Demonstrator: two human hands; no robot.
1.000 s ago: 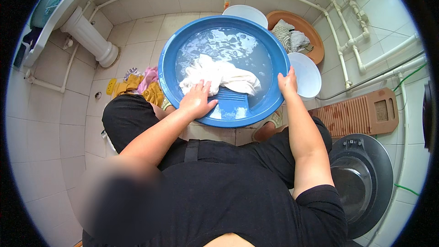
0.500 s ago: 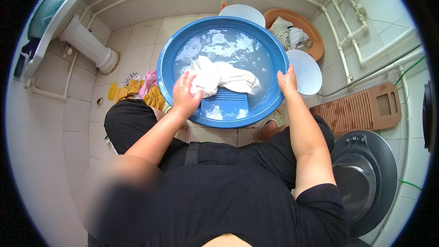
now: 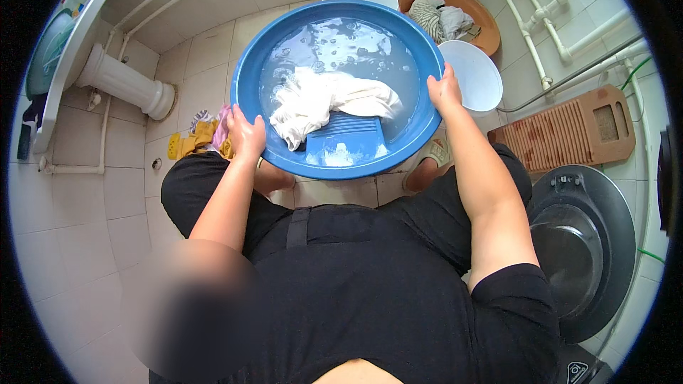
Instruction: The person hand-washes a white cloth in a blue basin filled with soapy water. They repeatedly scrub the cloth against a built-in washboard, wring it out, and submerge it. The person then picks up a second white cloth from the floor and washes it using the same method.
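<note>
A big round blue basin (image 3: 249, 78) with soapy water stands on the tiled floor in front of me. In it lies a wet white cloth (image 3: 320, 99) over a blue washboard (image 3: 345, 139). My left hand (image 3: 245, 135) grips the basin's left rim. On the right rim my right hand (image 3: 445, 89) holds on too.
A brown basin (image 3: 491, 28) with cloths and two white bowls (image 3: 473, 75) stand behind the blue one. A wooden washboard (image 3: 569, 128) lies at the right, above a dark round lid (image 3: 580, 249). Yellow and pink cloths (image 3: 199, 139) and a white sink pedestal (image 3: 124, 85) are at the left.
My left hand has come off the white cloth and moved left to the basin's rim. The right hand has stayed on the right rim.
</note>
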